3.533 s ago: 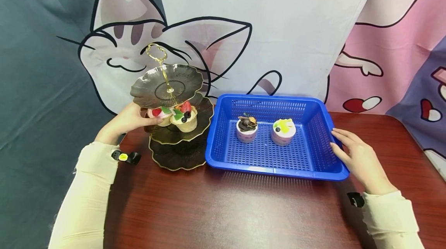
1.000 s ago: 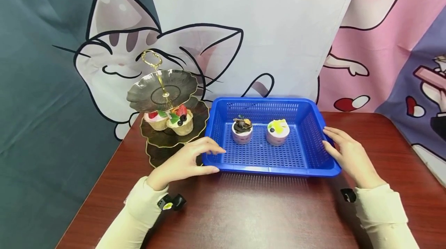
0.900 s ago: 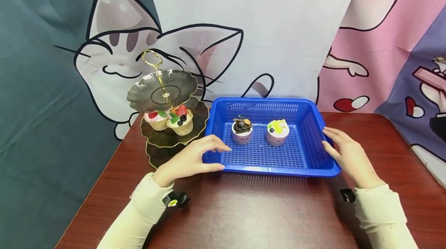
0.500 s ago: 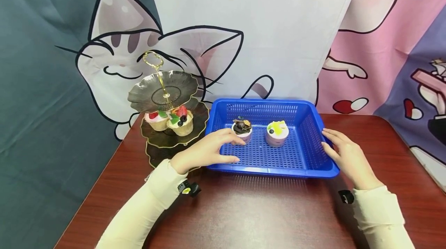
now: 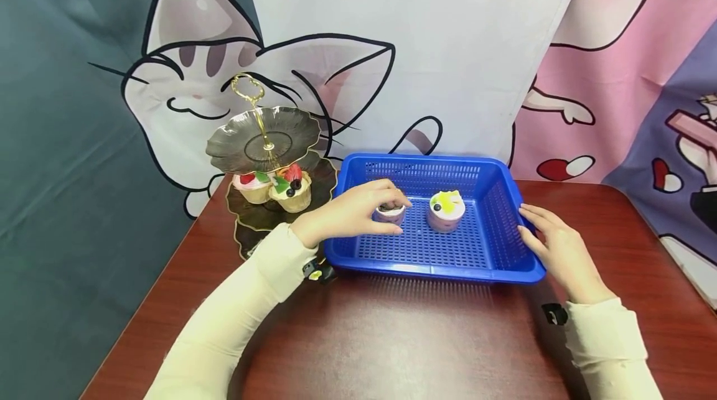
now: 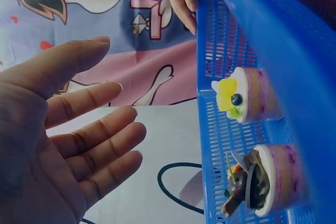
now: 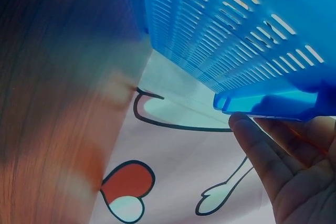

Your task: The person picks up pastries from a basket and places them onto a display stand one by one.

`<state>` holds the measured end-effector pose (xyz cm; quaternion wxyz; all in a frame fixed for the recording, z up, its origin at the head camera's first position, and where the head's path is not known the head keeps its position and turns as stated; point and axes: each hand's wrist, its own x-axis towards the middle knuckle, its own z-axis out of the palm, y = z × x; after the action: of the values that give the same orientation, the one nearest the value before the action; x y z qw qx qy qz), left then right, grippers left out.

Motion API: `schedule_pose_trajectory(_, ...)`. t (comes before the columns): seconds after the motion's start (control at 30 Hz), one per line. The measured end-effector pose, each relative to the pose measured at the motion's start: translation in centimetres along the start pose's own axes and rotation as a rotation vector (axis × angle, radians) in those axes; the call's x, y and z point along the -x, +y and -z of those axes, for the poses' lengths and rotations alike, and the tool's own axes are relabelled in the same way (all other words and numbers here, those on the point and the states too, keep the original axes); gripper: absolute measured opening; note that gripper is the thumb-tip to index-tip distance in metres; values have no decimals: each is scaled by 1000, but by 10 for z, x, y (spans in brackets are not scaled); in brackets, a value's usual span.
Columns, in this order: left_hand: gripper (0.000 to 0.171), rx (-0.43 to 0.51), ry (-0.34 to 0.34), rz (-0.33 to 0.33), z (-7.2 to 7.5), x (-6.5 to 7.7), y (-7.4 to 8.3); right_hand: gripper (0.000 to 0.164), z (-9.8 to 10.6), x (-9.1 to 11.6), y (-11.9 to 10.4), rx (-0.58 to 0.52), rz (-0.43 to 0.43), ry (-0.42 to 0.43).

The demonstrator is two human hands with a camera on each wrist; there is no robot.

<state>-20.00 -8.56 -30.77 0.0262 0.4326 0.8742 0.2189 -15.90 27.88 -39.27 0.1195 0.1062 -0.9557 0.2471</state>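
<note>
My left hand [image 5: 358, 210] hovers over the left half of the blue plastic basket [image 5: 431, 272], its fingers spread from the thumb around a dessert cup with chocolate topping [image 6: 257, 182]. In the left wrist view a gap shows between that palm and the cup. To the right of it in the basket stands a second dessert cup with yellow fruit and a blueberry [image 5: 445, 211]. At the basket's right rim rests my right hand [image 5: 562, 251], fingers nearly straight. The right wrist view shows its fingertips touching the rim from outside.
A three-tier dark cake stand [image 5: 263, 139] with a gold handle is left of the basket. On its middle tier sit a berry-topped cupcake [image 5: 294, 195] and a pink-topped cupcake [image 5: 252, 190]. Both stand and basket are on a reddish-brown table [image 5: 420, 338], before a cartoon cloth [image 5: 448, 58].
My left hand has left the pink-topped cupcake on the stand's middle tier and moved right, over the basket to the chocolate-topped cup. My right hand has stayed at the basket's rim.
</note>
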Motion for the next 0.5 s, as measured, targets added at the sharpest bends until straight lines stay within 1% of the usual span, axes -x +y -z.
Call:
schedule_pose_trajectory(0.13, 42, 1, -19, 29, -1, -19, -3, 48, 1, 0, 1, -10, -11, -2)
schedule_pose_trajectory(0.3, 43, -2, -33, 79, -4, -42, -8, 47, 0, 1, 1, -23, 5, 15)
schedule_pose_trajectory(0.37, 44, 7, -39, 99, -5, -50, -11, 46, 0, 1, 1, -23, 14, 22)
schedule_pose_trajectory(0.5, 46, 29, -43, 115, -9, -64, -16, 46, 0, 1, 0, -19, 18, 27)
